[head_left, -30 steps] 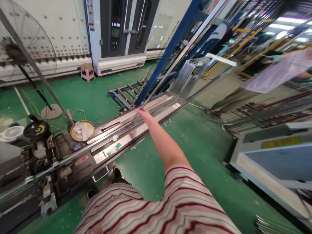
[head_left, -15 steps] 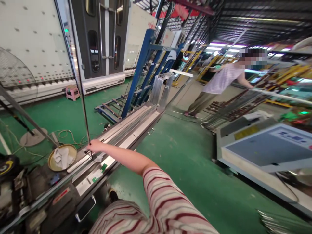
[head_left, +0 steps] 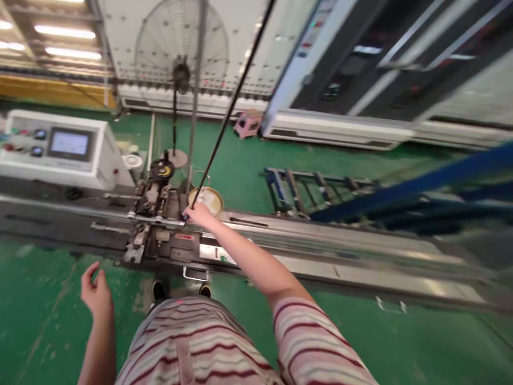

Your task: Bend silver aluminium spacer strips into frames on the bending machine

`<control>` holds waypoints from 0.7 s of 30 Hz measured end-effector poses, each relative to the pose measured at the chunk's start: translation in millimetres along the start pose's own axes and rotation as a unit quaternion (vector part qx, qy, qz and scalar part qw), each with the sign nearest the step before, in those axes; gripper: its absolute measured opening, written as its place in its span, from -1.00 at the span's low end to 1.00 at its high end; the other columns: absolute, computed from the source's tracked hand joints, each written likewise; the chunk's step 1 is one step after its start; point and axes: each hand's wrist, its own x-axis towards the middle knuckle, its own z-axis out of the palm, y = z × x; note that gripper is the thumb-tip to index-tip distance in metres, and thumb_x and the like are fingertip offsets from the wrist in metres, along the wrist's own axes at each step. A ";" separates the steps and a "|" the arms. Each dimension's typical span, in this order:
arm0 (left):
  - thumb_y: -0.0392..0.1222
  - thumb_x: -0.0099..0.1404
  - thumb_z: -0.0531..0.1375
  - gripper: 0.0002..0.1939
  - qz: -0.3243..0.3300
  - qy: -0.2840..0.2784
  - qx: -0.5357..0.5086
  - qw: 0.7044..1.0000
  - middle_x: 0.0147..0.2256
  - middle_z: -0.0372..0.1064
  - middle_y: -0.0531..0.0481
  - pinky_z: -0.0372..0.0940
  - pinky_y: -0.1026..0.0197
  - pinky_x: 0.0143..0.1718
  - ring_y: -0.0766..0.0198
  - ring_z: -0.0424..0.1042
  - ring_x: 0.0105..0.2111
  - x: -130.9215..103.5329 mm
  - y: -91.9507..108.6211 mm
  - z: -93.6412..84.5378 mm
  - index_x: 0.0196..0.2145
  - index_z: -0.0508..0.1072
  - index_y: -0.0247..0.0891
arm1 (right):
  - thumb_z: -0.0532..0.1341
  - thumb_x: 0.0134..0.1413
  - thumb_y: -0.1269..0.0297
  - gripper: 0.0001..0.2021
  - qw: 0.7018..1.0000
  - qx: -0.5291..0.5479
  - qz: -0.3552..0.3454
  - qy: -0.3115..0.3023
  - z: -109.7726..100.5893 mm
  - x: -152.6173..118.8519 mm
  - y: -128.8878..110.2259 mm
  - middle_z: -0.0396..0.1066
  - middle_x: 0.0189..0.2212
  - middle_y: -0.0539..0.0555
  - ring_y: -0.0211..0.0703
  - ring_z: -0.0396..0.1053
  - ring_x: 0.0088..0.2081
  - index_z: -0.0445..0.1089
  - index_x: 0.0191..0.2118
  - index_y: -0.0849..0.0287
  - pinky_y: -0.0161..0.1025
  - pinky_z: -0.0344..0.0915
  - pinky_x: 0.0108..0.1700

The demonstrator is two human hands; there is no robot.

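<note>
My right hand [head_left: 201, 215] is closed around the lower part of a long thin dark rod [head_left: 234, 101], which leans up and to the right out of the picture. That hand is over the long metal bench [head_left: 288, 227], beside the machine's mechanism [head_left: 150, 214]. Just behind it stands a round yellowish tub [head_left: 216, 199] with white cloth or paper inside. My left hand [head_left: 95, 289] hangs over the green floor in front of the bench, empty, its fingers bent and apart.
A control box [head_left: 70, 147] with a lit screen stands at the left on the bench. Behind are a standing fan [head_left: 181, 75], a pink stool [head_left: 248, 123] and a large white machine [head_left: 332, 133]. A blue rack [head_left: 409, 184] stands at the right. Metal handles [head_left: 195, 275] jut from the bench's front.
My view has swung left, bringing the control box and my left hand into sight. The right hand keeps hold of the rod, now nearer the mechanism. The co-worker is out of view.
</note>
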 end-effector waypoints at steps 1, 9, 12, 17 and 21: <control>0.01 0.30 0.19 -0.60 -0.018 0.022 0.003 1.000 0.00 0.43 -0.15 0.21 -0.17 0.23 -0.01 0.40 0.03 4.0 -16.0 -8.2 0.01 0.47 -0.23 | 0.09 0.29 0.31 -0.67 1.000 0.001 -0.006 -0.006 13.7 9.3 -10.8 0.55 -0.42 0.09 -0.17 0.50 -0.28 0.61 -0.12 0.26 -0.34 0.33 -0.11; 0.04 0.28 0.22 -0.60 -0.065 0.097 -0.014 0.993 0.00 0.48 -0.17 0.19 -0.08 0.25 0.03 0.42 0.07 43.9 -100.3 -93.7 -0.03 0.52 -0.26 | 0.17 0.19 0.29 -0.73 0.999 0.026 -0.017 -0.011 109.5 61.6 -114.5 0.58 -0.39 0.11 -0.06 0.56 -0.20 0.64 -0.19 0.20 -0.24 0.42 -0.02; 0.06 0.28 0.24 -0.59 -0.077 0.109 -0.018 0.991 -0.01 0.49 -0.18 0.20 -0.08 0.24 0.03 0.43 0.05 55.4 -118.6 -122.0 -0.03 0.52 -0.26 | 0.16 0.21 0.29 -0.71 0.999 0.038 -0.022 -0.013 141.5 81.9 -157.3 0.57 -0.38 0.14 -0.07 0.56 -0.20 0.63 -0.18 0.24 -0.23 0.42 -0.02; 0.07 0.28 0.23 -0.60 -0.101 0.086 -0.036 0.991 -0.02 0.48 -0.18 0.21 -0.06 0.24 0.03 0.43 0.05 76.0 -132.8 -138.0 -0.06 0.51 -0.24 | 0.12 0.24 0.33 -0.70 0.996 0.083 -0.028 -0.002 185.7 104.0 -218.1 0.57 -0.36 0.09 -0.21 0.53 -0.22 0.60 -0.14 0.28 -0.33 0.37 0.00; 0.08 0.29 0.20 -0.60 -0.107 0.060 -0.045 0.991 0.00 0.47 -0.18 0.20 -0.05 0.26 0.03 0.42 0.07 93.6 -135.0 -141.3 -0.05 0.50 -0.22 | 0.07 0.29 0.28 -0.66 0.994 0.100 -0.045 0.010 183.2 99.1 -243.0 0.57 -0.34 0.09 -0.28 0.50 -0.34 0.57 -0.10 0.31 -0.36 0.39 -0.09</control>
